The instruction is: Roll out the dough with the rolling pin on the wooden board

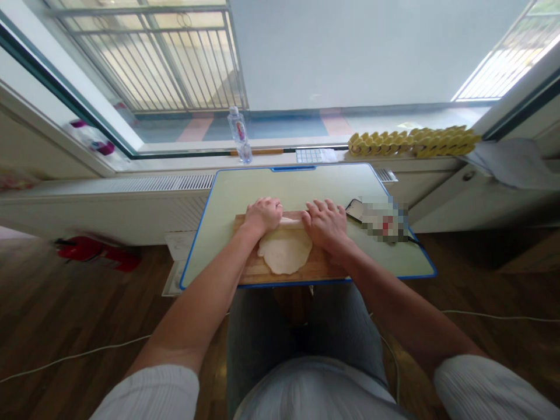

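Note:
A flat, roughly round sheet of dough (286, 252) lies on a wooden board (324, 269). Across its far edge runs a pale rolling pin (291, 223), of which only the stretch between my hands shows. My left hand (263, 214) is closed over the pin's left end, fingers curled. On the right end rests my right hand (326, 224), its fingers bent over the pin and slightly apart, with the thumb towards the dough. Both palms face down and hide the pin's ends.
The board lies on a small blue-edged table (236, 186). A phone (359, 211), partly blurred out, lies to the right. On the windowsill are a plastic bottle (240, 137) and a yellow wavy object (413, 142). A red fire extinguisher (98, 252) is on the floor at left.

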The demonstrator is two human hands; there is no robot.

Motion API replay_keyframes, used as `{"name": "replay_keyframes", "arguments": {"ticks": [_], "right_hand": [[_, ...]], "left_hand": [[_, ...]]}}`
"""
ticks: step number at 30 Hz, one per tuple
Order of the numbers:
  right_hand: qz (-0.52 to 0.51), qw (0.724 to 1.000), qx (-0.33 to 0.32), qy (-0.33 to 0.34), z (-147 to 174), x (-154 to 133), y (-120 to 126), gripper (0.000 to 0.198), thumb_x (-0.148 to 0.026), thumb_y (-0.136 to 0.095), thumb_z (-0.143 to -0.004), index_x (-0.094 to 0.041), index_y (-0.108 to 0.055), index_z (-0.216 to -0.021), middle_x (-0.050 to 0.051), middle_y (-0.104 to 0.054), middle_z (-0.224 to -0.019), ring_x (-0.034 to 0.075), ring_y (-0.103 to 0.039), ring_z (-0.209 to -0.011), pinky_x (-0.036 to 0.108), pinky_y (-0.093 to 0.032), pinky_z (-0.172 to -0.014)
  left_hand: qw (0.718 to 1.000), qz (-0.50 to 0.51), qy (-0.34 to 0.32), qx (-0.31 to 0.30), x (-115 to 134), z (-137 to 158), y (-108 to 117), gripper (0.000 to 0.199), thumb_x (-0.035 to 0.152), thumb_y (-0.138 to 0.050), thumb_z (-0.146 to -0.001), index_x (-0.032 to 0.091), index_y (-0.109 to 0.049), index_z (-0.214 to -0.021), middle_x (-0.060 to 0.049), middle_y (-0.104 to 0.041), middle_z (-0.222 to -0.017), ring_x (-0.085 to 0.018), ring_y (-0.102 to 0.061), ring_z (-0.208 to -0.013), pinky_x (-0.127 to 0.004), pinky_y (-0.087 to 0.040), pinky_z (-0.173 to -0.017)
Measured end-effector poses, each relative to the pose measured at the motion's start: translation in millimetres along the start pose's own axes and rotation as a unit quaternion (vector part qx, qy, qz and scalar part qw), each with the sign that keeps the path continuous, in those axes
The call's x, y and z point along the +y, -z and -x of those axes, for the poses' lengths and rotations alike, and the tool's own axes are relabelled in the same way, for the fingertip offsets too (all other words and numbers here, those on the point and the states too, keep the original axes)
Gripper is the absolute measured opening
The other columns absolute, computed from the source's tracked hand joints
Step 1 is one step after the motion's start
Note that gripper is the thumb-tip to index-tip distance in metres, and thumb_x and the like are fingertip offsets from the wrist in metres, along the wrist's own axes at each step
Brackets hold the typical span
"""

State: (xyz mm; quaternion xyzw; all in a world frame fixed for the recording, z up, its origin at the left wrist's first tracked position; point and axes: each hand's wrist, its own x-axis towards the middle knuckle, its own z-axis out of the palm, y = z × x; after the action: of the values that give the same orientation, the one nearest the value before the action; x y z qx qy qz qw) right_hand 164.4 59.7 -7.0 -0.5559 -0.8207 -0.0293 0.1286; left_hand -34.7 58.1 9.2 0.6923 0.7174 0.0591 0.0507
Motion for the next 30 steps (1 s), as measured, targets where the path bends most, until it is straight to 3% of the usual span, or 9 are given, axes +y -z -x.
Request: {"name": "replay_keyframes", "arguments": {"ticks": [15,30], "right_hand": [[-0.015,1.0,0.002,0.006,27,-3,10,0.052,-0.049,-0.029,-0.11,-0.026,-0.062,-0.143,0.01,-0.06,-0.153,0.033,-0.046,-0.138,0.051,-0.032,-0.112],[-0.048,0.999,0.003,-0.01,53,-5,7,0.063,-0.05,-0.024,-0.11,-0.018,-0.047,-0.159,0.013,-0.05,-0.164,0.031,-0.036,-0.152,0.054,-0.022,-0.121]], "left_hand": [[0.999,-0.021,-0.015,0.043,5,31,-6,0.041,0.037,-0.035,-0.106,0.024,-0.072,-0.116,-0.013,-0.07,-0.125,-0.03,-0.061,-0.118,-0.047,-0.048,-0.104],[0.997,-0.019,-0.021,0.077,10,55,-14,0.044,0.034,-0.037,-0.105,0.021,-0.066,-0.134,-0.012,-0.066,-0.143,-0.028,-0.06,-0.128,-0.043,-0.04,-0.113]]}}
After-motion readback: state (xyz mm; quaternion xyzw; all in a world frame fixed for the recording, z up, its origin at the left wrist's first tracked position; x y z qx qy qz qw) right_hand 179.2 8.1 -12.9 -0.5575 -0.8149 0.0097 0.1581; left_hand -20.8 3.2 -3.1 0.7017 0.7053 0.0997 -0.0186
